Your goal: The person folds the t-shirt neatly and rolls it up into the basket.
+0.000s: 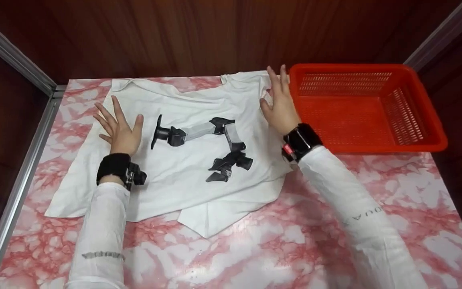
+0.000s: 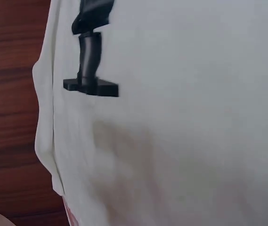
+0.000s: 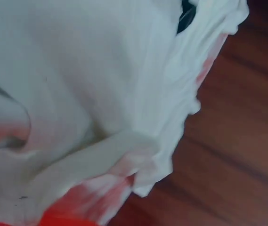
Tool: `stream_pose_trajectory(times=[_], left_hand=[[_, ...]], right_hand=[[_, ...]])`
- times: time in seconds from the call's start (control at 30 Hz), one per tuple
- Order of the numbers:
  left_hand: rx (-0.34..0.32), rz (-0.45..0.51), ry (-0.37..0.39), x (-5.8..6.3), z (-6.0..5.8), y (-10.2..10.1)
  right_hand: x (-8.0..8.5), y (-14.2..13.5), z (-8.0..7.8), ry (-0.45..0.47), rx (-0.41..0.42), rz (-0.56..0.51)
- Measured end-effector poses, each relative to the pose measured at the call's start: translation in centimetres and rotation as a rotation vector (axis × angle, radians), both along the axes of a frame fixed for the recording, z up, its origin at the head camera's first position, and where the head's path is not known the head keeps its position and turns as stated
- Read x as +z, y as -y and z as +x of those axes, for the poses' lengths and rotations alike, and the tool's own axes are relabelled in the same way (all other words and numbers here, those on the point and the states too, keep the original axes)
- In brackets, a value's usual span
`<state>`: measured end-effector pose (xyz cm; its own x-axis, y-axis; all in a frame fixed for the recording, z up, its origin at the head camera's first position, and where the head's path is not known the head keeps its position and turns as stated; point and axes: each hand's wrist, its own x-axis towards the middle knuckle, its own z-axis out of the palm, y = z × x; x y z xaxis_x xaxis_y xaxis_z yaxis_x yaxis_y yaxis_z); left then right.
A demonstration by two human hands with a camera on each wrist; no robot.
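Note:
A white T-shirt (image 1: 191, 180) lies spread on the table, printed with a black and grey robot arm (image 1: 225, 126). Its lower edge is uneven, with a corner of cloth poking out at the front. My left hand (image 1: 124, 134) is over the shirt's left part, fingers spread and straight. Over the right part, beside the red basket, my right hand (image 1: 282, 108) has its fingers extended and holds nothing. Whether either hand touches the cloth cannot be told. In the right wrist view the shirt (image 3: 101, 84) shows folds and wrinkles near its edge.
A red plastic basket (image 1: 431, 108) with slotted walls stands at the back right, close to the right hand. Dark wood-look panels (image 1: 199, 36) rise behind and at both sides. The table (image 1: 255, 257) has a pink and white marbled top.

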<state>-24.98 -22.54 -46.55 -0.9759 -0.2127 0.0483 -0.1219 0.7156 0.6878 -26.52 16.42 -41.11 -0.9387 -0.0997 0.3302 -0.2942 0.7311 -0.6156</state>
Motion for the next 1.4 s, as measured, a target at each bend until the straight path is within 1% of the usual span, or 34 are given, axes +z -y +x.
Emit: stream_pose_trajectory(times=[0.1,0.17,0.27,0.37,0.43,0.53,0.6,0.7,0.8,0.9,0.97,1.1,1.2,1.27,1.33,1.4], left_hand=[[-0.069,-0.036,-0.001,-1.0,2.6,0.5],[-0.106,-0.052,0.004,-1.6,4.4,1.2],[-0.115,-0.082,0.01,-2.2,7.3,2.8],[-0.107,-0.104,0.026,-2.7,9.9,4.6],[-0.096,-0.115,0.043,-3.1,11.4,5.7],[-0.073,-0.134,0.07,-3.6,13.4,7.2],[-0.048,-0.15,0.088,-4.0,14.6,8.1],[-0.012,-0.16,0.133,-4.5,15.9,9.1],[0.024,-0.146,0.196,-4.8,16.7,9.9],[0.054,-0.132,0.253,-5.0,17.0,10.3],[0.077,-0.139,0.281,-4.8,16.7,10.5],[0.167,-0.167,0.346,-4.4,16.2,11.3],[0.224,-0.189,0.388,-4.2,16.0,12.2],[0.244,-0.206,0.394,-4.1,16.0,12.7],[0.262,-0.215,0.383,-4.1,16.0,13.2],[0.273,-0.204,0.36,-4.1,16.1,13.6]], right_hand=[[0.0,0.4,3.4,-0.056,0.091,0.025],[-0.5,0.3,6.0,-0.095,0.148,0.05],[-1.7,-0.3,9.6,-0.116,0.211,0.098],[-3.3,-1.4,12.7,-0.111,0.231,0.159],[-4.4,-2.2,14.3,-0.109,0.236,0.192],[-5.7,-2.8,16.2,-0.1,0.26,0.23],[-6.2,-2.6,17.2,-0.09,0.287,0.249],[-6.7,-1.6,18.3,-0.046,0.34,0.281],[-7.2,-0.1,19.0,0.009,0.4,0.313],[-7.9,1.6,19.4,0.063,0.455,0.35],[-8.3,2.7,19.4,0.098,0.481,0.381],[-9.0,5.0,19.4,0.164,0.512,0.425],[-9.1,6.5,19.2,0.222,0.516,0.427],[-9.2,7.1,19.1,0.26,0.519,0.424],[-9.1,7.4,19.1,0.298,0.527,0.427],[-9.1,7.4,19.0,0.32,0.554,0.431]])
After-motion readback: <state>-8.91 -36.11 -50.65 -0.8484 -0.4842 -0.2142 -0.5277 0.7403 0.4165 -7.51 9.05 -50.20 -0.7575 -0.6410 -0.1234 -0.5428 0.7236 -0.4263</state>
